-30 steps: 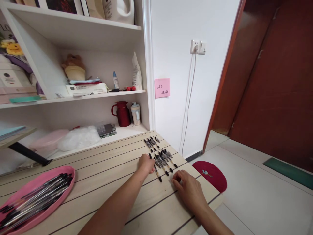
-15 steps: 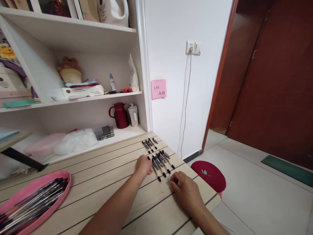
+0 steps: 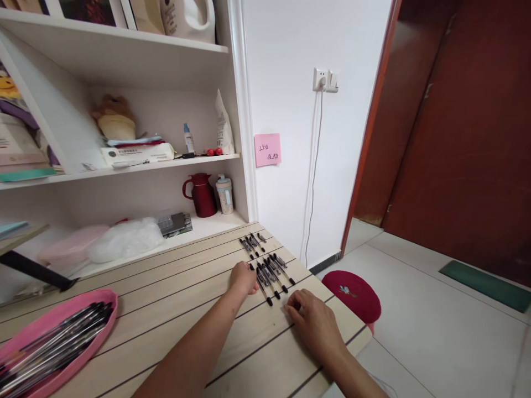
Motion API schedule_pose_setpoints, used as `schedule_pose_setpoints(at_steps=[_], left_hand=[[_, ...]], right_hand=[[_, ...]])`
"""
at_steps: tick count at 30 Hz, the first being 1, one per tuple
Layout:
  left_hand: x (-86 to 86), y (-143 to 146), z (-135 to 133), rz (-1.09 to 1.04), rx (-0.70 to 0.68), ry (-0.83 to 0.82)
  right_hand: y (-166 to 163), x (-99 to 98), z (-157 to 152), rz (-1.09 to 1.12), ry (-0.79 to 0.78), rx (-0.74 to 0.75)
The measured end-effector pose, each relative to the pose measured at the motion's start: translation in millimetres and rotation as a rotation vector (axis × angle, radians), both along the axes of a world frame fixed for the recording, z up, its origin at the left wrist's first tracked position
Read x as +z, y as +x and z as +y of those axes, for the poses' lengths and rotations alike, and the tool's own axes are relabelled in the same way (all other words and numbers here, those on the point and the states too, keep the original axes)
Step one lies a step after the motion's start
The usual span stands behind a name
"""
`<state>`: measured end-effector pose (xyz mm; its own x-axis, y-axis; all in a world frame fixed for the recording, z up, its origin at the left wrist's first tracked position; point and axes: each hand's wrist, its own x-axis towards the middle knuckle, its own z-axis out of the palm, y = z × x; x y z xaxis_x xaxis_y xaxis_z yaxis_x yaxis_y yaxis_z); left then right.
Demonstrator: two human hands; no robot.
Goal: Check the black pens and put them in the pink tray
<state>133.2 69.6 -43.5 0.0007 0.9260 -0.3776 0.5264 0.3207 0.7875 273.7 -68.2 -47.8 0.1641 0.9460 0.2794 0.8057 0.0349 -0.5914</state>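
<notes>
Black-capped clear pens lie side by side on the striped wooden table, a nearer group (image 3: 274,273) and a smaller group (image 3: 252,245) behind it. My left hand (image 3: 244,278) is closed at the upper part of the leftmost pen (image 3: 264,291) in the nearer group, its fingertips against that pen, which lies flat on the table. To the right and nearer to me, my right hand (image 3: 313,316) rests on the table with curled fingers. Its thumb and index finger are close together just below the pens' near ends, and I see nothing between them.
A pink oval tray (image 3: 111,323) heaped with pens stands on the table (image 3: 174,309) at left. Behind are white shelves (image 3: 174,166) with a dark red jug (image 3: 204,196) and a cup (image 3: 225,194). A red stool (image 3: 352,293) stands beyond the table's right edge.
The view has shifted very slightly. Both hands and the pens keep their places relative to one another.
</notes>
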Motion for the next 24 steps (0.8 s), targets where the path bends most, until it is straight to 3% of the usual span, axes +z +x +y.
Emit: schedule_pose_setpoints(at_steps=[8, 13, 16, 19, 21, 24], left_hand=[[8.5, -7.6, -19.5, -0.074, 0.023, 0.165], [20.6, -31.2, -47.6, -0.133, 0.002, 0.251], [27.2, -66.2, -67.0, -0.115, -0.026, 0.277], [29.8, -119.9, -88.3, 0.022, -0.080, 0.368], [26.7, -160.2, -104.4, 0.171, -0.113, 0.453], [13.6, -212.0, -128.3, 0.363, -0.053, 0.541]], right_hand=[[0.0, -1.5, 0.9, -0.018, 0.023, 0.005], [0.6, -3.9, 0.0, -0.010, 0.055, 0.022], [8.5, -6.5, 1.4, 0.074, 0.155, 0.003], [22.7, -5.1, 4.6, 0.132, 0.277, -0.018], [31.4, -1.8, 7.7, 0.127, 0.317, 0.004], [37.3, 2.3, 11.5, 0.087, 0.283, 0.090]])
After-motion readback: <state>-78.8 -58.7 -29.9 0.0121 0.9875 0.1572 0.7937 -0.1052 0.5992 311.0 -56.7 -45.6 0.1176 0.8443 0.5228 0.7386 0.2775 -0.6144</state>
